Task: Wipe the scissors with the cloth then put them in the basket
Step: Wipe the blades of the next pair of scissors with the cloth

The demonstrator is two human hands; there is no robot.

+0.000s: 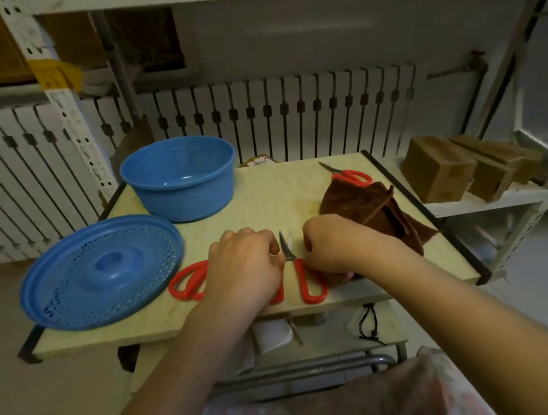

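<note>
Scissors (296,273) at the desk's (264,194) 6 o'clock edge, left hand (244,269) clenched at their pivot, right hand (334,248) grasping the cloth (369,206): wipe away from the edge; basket (179,179) at 11 o'clock.

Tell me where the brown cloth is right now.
In the head view, the brown cloth lies on the right side of the table, just behind the right hand, with a pair of red scissors at its far edge.
</note>
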